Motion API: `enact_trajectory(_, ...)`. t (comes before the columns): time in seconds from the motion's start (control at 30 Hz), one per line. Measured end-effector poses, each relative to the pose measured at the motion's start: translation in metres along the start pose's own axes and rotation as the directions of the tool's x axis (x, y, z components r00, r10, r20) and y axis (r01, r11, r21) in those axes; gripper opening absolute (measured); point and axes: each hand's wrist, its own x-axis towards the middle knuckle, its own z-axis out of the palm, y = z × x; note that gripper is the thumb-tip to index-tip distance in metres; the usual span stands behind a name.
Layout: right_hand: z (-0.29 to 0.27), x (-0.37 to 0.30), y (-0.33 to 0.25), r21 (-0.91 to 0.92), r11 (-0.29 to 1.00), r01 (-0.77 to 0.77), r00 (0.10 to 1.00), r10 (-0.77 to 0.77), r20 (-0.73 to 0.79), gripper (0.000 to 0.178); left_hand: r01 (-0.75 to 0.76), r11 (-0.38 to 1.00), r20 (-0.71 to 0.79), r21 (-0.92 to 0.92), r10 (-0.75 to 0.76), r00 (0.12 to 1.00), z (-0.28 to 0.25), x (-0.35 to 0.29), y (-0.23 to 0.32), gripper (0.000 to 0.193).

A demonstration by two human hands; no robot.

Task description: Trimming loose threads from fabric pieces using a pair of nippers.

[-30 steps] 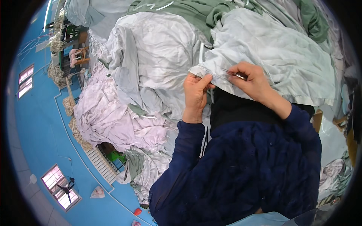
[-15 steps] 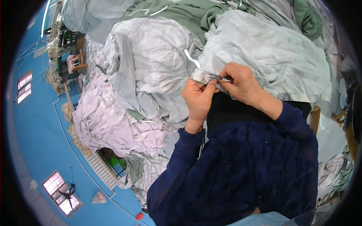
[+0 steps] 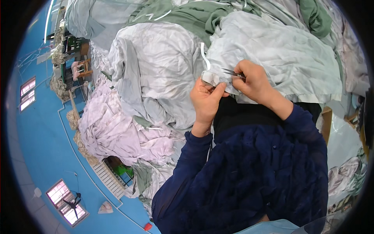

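Note:
My left hand (image 3: 206,99) pinches the edge of a pale grey-white cloth (image 3: 269,50), thumb on top, with a small folded corner standing up from the fingers. A narrow white strip (image 3: 204,54) sticks up from that corner. In my right hand (image 3: 253,82) is a small pair of thread snips (image 3: 233,73), their slim dark blades pointing left. The blades are a little apart from each other and lie just right of the pinched corner, clear of it. The rest of the cloth spreads away to the far right.
A heap of white cloth (image 3: 159,62) lies left of my hands, with pale lilac cloth (image 3: 117,121) nearer on the left. Green cloth (image 3: 191,19) lies behind, bearing white strips. At far left are a wooden chair (image 3: 83,68) and a blue floor (image 3: 43,140).
My right hand has drawn the snips back from the pinched corner, to the right and slightly away, and the blades have parted. The left hand keeps its pinch; the white strip now stands more upright.

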Motion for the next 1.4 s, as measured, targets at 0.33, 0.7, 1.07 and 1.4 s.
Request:
enact_trajectory(0.33,-0.012,0.012,0.008,-0.234,0.968,0.091,0.941,-0.16,-0.297,0.012,0.01,1.0,-0.016,-0.001,-0.01,1.0,0.002,0.0,-0.001,0.023)
enact_trajectory(0.7,-0.029,-0.006,0.007,0.169,0.977,-0.128,0.986,0.108,0.125,0.011,-0.013,0.998,-0.039,-0.054,0.011,0.999,0.005,0.001,-0.002,0.021)
enact_trajectory(1.07,-0.056,-0.003,-0.007,0.108,0.956,-0.272,0.931,0.234,0.279,0.027,-0.069,0.997,-0.096,-0.021,0.066,0.993,-0.013,0.006,0.0,0.024)
enact_trajectory(1.4,-0.051,-0.005,0.013,-0.002,0.991,-0.132,0.874,0.117,0.472,0.009,-0.068,0.997,-0.066,-0.038,0.066,0.996,-0.017,0.003,-0.004,0.022)
